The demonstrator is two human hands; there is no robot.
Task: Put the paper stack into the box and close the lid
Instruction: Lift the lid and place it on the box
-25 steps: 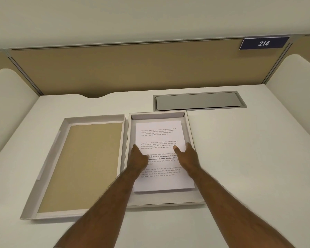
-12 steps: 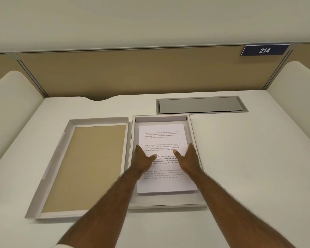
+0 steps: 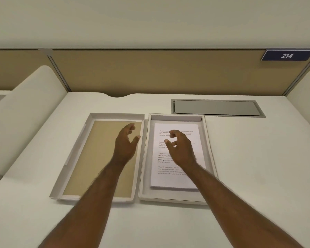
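Observation:
The white paper stack [image 3: 170, 178] with printed text lies flat inside the shallow grey box [image 3: 210, 154] on the desk. Left of it lies the lid [image 3: 97, 153], upside down, its inside tan with a grey rim. My left hand [image 3: 126, 145] hovers over the lid's right half, fingers apart and curled, holding nothing. My right hand [image 3: 180, 148] hovers above the upper half of the paper stack, fingers loosely curled and empty. Both forearms hide part of the lid and the stack's lower right.
A grey cable hatch [image 3: 217, 108] is set into the desk behind the box. Tan partition panels [image 3: 150, 72] close the back, with a blue sign "214" [image 3: 286, 55] at top right. White rounded dividers [image 3: 25, 113] stand on both sides.
Both hands have lifted off the paper stack. My left hand has moved left over the lid; my right hand has risen above the stack. The stack stays in the box.

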